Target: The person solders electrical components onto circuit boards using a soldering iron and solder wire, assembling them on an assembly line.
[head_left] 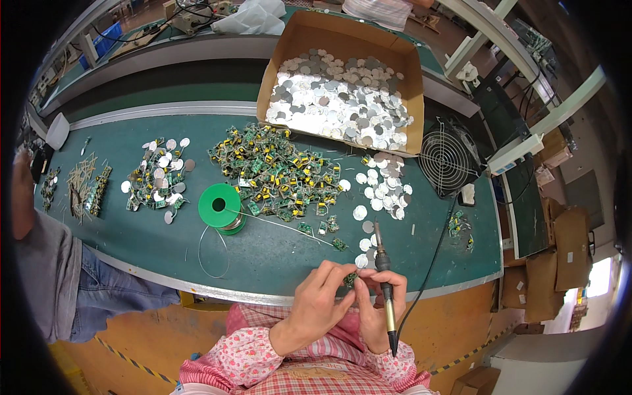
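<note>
Between the fingertips of my left hand [315, 304] is a small green circuit board [350, 279], close to the table's front edge. My right hand [372, 321] grips a soldering iron [383, 262] with its tip pointing up and away from me. Fingertips of that hand are also at the circuit board. Just beyond the hands lie round silvery discs [364, 245]. A green spool of solder wire [214, 199] stands to the left, its loose wire reaching toward a single circuit board [339, 244]. A large heap of circuit boards with yellow parts [283, 168] covers the middle.
An open cardboard box [275, 76] full of discs stands at the back. A round fan with a wire guard [449, 158] is on the right, near the iron's black cable [431, 260]. Boards mixed with discs [160, 174] lie left. Another person's arm [43, 257] shows at far left.
</note>
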The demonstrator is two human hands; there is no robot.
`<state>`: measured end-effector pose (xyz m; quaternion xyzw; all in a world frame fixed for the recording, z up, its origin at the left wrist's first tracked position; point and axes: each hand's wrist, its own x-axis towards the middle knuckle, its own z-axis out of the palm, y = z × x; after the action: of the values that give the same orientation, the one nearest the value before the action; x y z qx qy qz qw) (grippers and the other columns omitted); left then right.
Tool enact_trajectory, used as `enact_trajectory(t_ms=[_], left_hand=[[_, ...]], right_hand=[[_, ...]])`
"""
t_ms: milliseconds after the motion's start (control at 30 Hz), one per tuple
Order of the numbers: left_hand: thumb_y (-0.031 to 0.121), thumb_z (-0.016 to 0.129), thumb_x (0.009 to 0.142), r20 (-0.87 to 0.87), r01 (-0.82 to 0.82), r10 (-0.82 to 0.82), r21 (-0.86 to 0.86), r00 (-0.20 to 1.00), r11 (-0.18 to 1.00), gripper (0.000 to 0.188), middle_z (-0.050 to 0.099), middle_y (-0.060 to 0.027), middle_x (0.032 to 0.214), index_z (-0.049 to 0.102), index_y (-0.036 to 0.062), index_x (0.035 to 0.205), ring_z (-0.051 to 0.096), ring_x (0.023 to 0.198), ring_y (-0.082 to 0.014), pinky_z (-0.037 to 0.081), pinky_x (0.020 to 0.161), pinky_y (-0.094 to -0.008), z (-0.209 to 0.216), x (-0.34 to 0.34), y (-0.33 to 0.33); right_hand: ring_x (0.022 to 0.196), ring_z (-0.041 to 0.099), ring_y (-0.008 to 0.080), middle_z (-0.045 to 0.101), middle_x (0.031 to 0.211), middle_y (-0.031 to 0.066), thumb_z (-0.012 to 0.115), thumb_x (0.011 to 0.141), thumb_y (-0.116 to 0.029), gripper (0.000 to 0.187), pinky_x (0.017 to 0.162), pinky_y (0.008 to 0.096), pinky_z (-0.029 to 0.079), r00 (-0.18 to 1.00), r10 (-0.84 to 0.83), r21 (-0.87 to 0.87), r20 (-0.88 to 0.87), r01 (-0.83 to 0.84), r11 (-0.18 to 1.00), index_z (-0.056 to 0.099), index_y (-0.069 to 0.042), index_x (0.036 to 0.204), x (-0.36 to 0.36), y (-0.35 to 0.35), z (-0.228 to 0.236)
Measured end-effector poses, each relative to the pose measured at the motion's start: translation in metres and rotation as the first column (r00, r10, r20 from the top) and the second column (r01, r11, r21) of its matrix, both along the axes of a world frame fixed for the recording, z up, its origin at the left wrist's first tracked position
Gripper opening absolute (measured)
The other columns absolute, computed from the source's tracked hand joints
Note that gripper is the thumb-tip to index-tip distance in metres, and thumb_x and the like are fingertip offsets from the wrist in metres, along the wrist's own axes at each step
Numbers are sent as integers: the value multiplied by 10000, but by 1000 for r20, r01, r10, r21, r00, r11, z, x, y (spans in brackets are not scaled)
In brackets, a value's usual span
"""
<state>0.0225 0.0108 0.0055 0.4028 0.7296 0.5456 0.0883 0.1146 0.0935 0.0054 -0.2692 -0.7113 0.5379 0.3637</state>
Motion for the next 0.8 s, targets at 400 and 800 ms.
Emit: enact_trajectory(t_ms=[400, 800], left_hand=[[10, 742, 733, 344, 48, -53, 23, 938, 999, 340, 608, -73, 882, 585, 9, 1034, 638, 755, -136, 498, 703, -272, 6, -2, 5], [60, 730, 802, 633, -10, -41, 77, 773, 997, 213, 641, -36, 822, 619, 3, 975, 608, 766, -75, 493, 705, -214, 2, -1, 5]], right_hand=[[930, 643, 200, 621, 1074, 190, 623, 834, 55, 314, 830, 308, 522, 1000, 11, -57, -25, -12, 998, 433, -9, 1075, 8, 6, -2], [909, 645, 256, 637, 1021, 174, 710, 755, 55, 408, 797, 334, 493, 998, 53, 275, 43, -63, 959, 456, -28, 1062, 10, 8, -7]])
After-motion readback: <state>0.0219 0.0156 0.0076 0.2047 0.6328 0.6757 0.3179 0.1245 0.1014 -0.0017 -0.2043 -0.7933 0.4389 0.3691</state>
